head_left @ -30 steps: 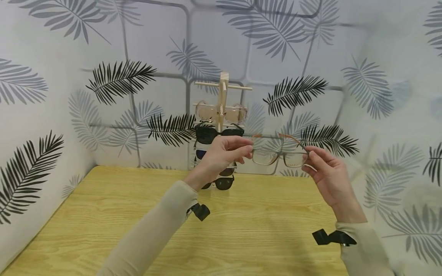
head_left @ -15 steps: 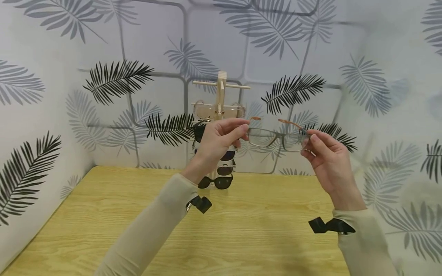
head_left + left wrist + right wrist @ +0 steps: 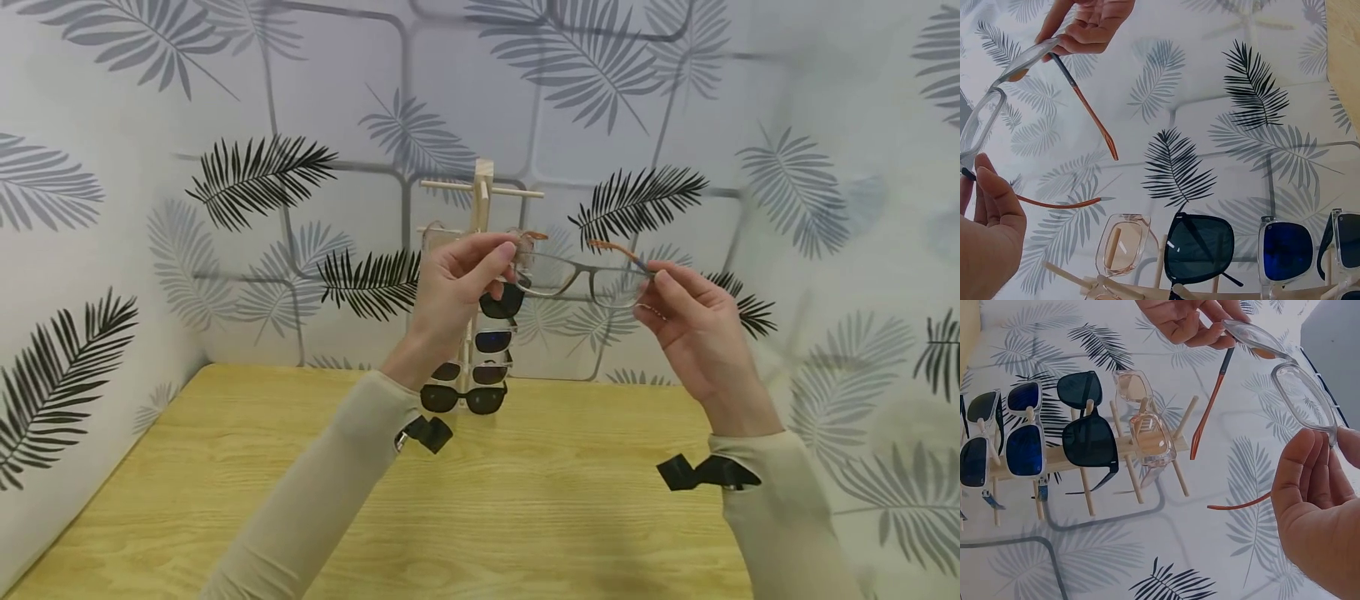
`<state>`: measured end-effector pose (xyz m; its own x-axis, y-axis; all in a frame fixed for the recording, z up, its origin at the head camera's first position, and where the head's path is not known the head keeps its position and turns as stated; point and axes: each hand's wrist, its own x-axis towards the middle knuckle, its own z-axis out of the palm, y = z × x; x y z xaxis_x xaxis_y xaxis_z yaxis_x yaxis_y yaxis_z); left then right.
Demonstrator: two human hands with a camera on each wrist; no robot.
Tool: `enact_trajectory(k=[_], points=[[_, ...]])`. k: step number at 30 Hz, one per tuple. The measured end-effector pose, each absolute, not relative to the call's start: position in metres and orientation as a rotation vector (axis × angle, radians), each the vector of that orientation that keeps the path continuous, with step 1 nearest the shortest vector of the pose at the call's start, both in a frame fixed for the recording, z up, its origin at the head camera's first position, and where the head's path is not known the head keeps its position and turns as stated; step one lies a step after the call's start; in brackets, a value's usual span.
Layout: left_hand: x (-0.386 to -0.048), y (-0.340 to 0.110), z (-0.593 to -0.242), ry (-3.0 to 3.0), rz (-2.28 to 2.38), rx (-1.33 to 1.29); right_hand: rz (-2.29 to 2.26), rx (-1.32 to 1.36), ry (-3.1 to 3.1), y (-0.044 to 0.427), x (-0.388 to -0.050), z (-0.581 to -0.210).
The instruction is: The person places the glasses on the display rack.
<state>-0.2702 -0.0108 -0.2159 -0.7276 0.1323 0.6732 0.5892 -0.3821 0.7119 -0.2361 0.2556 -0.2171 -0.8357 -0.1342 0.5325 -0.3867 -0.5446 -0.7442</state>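
Observation:
Both hands hold a pair of eyeglasses [image 3: 583, 269] up in the air, with clear lenses, a grey-brown frame and orange temple tips. The left hand [image 3: 453, 287] pinches one end of the frame; the right hand [image 3: 693, 333] pinches the other end by the hinge. The temples are unfolded and point away toward the wall. Behind the left hand stands a wooden eyewear rack [image 3: 483, 192], partly hidden by that hand. On it, under the top crossbar, sit pink-clear glasses [image 3: 1150, 440], dark sunglasses [image 3: 1090, 444] and blue-lensed sunglasses [image 3: 1024, 450].
The rack stands at the back of a yellow wood-grain table [image 3: 525, 500]. Black sunglasses [image 3: 483, 399] hang lowest on it. A leaf-patterned wall covering [image 3: 637, 83] encloses the back and sides. Black camera mounts [image 3: 431, 434] sit on the wrists.
Both hands have raised the eyeglasses and moved them left, closer to the rack's upper part. The frame has tilted, so its temple tips now show higher above the lenses.

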Motion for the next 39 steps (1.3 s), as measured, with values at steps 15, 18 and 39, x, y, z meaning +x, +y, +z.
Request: enact_trajectory(k=[15,18,39], points=[[-0.278,-0.034,-0.199,-1.472,-2.165,-0.973,2.613,0.852,-1.397,0.232,-0.25,-0.197],[-0.28,-0.037,-0.196,-1.455,-2.156,-0.975,2.635,0.827,-1.386,0.227,-0.253,-0.194],[-0.288,-0.059,-0.176,-1.262,-2.238,-0.872,2.692,0.793,-1.334,0.188,-0.272,-0.158]])
